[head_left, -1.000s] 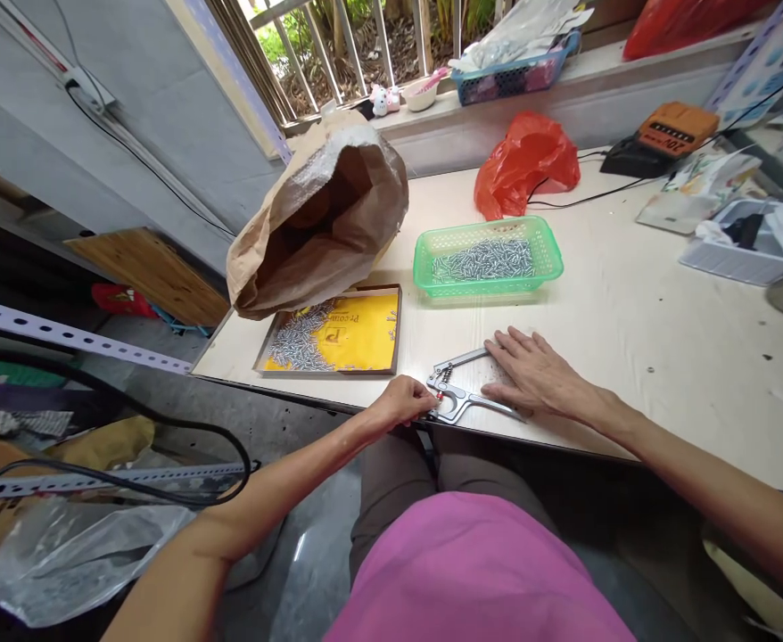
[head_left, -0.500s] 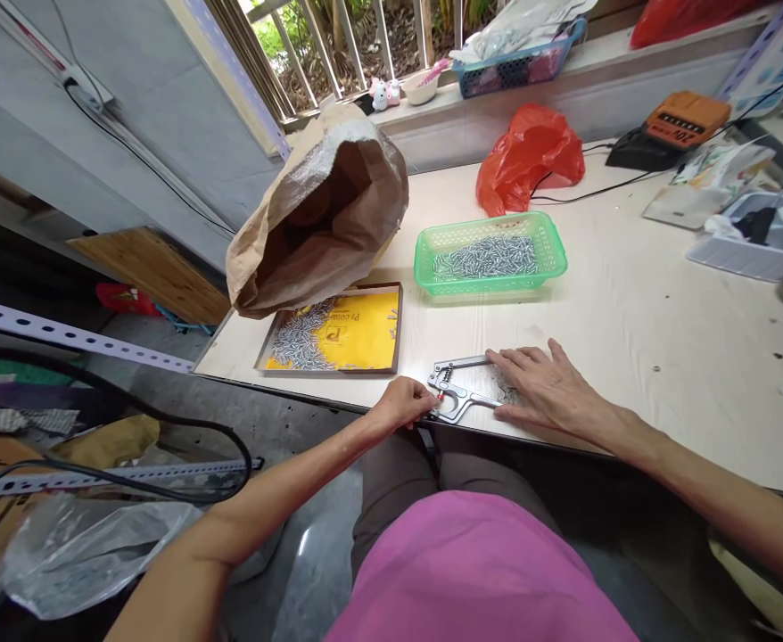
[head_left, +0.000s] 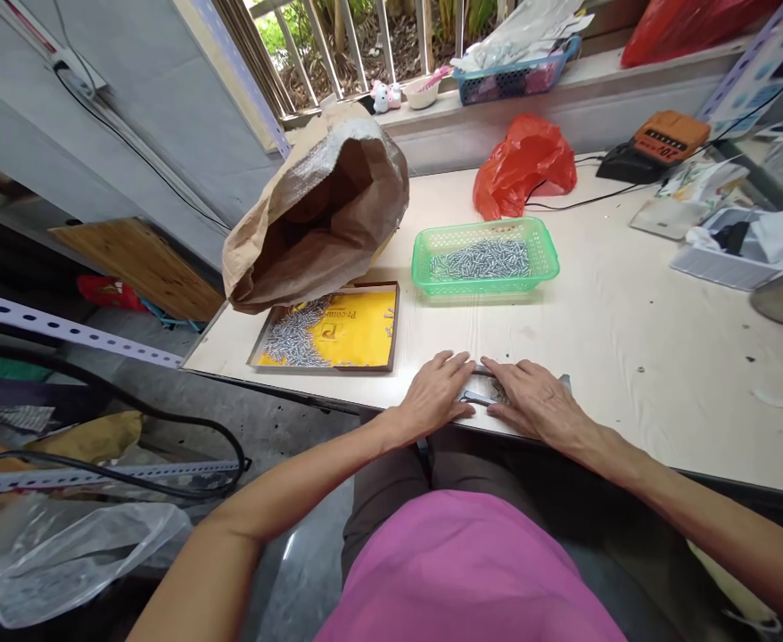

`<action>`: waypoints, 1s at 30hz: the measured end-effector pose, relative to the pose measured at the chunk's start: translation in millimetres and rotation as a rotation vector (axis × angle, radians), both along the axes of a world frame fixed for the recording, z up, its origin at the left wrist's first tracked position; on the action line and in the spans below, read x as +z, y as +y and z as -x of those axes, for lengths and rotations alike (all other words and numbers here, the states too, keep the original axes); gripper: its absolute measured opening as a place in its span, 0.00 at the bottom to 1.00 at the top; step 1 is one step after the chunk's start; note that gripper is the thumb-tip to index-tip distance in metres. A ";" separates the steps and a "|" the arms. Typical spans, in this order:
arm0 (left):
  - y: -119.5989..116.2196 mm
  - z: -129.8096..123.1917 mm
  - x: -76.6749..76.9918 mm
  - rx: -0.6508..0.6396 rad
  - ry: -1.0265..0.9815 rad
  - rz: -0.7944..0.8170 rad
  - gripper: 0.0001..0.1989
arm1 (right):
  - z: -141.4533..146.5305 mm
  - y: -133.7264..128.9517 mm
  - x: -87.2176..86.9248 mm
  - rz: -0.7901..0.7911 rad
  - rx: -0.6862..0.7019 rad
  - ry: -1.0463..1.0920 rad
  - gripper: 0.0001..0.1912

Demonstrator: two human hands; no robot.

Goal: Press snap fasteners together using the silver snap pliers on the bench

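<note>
A silver-grey metal frame-like tool (head_left: 478, 398) lies near the front edge of the table, mostly covered by both hands. My left hand (head_left: 433, 394) is laid over its left end, with the thumb on the near side and the fingers on the far side. On the right part rests my right hand (head_left: 539, 399), gripping it in the same way from above. A grey tip (head_left: 566, 383) shows past that hand. The coil spring on the tool's left side is hidden now.
A shallow tray (head_left: 393, 348) of small metal pins stands left, beneath an open brown paper bag (head_left: 258, 254). Behind the hands is a green basket (head_left: 485, 287) of similar pins. Farther back lie a red plastic bag (head_left: 529, 160) and an orange-black battery on a charger (head_left: 663, 147).
My left hand has let go of its pinch at the tool's red part and now covers the left end. The tool and my right hand have shifted slightly right.
</note>
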State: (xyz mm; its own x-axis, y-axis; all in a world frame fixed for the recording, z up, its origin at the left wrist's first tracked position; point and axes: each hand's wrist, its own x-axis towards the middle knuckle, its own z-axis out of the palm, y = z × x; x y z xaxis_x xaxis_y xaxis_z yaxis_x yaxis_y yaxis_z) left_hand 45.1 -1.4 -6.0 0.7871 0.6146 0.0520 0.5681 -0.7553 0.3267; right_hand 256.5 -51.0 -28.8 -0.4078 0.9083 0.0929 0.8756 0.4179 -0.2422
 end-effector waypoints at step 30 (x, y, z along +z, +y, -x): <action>-55.2 -18.6 -30.1 -0.063 -0.125 -0.097 0.16 | -30.3 49.9 9.8 -0.029 0.026 -0.104 0.15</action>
State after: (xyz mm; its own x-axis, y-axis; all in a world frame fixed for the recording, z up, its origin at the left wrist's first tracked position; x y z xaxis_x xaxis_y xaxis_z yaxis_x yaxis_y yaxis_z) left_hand 63.7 -56.5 -36.0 0.8075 0.5517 0.2085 0.4784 -0.8195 0.3156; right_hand 286.8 -1.1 -19.0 -0.4400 0.8948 0.0751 0.8841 0.4463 -0.1383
